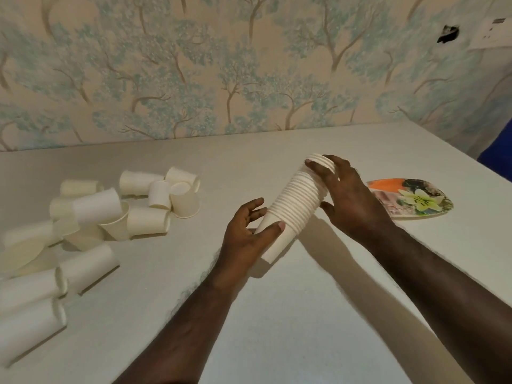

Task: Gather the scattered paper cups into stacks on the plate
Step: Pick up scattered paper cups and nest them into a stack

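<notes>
From the head camera, both hands are holding a tilted stack [293, 206] of nested cups above the table [291, 314]. The left hand [249, 234] is gripping the stack's lower, closed end, thumb curled over it and fingers behind. The right hand [349, 200] is wrapping its fingers over the upper, rim end. The plate [421, 200], printed with a lily, is lying just right of the right hand, bearing no cups. Loose cups [110, 206] are lying scattered at the left, well apart from the plate.
</notes>
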Demonstrator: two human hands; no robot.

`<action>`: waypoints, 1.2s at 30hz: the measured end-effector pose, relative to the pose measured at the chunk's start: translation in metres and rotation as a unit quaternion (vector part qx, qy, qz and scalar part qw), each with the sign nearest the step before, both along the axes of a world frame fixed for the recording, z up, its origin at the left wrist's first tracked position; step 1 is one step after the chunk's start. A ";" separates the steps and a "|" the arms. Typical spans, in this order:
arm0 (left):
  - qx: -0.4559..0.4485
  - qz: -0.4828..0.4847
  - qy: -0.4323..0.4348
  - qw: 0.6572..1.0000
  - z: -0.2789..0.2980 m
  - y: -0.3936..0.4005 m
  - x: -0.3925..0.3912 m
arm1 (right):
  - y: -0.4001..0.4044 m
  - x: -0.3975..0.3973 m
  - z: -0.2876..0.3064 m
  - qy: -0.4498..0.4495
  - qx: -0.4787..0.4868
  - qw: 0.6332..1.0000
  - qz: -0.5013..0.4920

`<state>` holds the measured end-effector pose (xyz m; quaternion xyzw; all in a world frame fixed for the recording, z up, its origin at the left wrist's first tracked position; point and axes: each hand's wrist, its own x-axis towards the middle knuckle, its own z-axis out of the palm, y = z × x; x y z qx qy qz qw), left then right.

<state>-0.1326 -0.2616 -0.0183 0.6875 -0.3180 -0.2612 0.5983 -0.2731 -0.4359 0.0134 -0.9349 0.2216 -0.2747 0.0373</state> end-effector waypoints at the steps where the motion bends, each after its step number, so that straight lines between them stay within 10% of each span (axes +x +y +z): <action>1: 0.002 0.003 0.001 1.000 0.002 -0.011 -0.007 | -0.012 -0.007 -0.007 -0.008 0.007 1.000 -0.016; 13: 0.029 -0.019 0.057 0.998 0.044 -0.141 -0.057 | -0.109 -0.059 -0.056 -0.050 0.152 0.973 -0.165; 36: 0.113 -0.170 -0.432 0.878 0.087 -0.297 -0.099 | -0.156 -0.083 -0.046 0.037 0.342 0.924 -0.165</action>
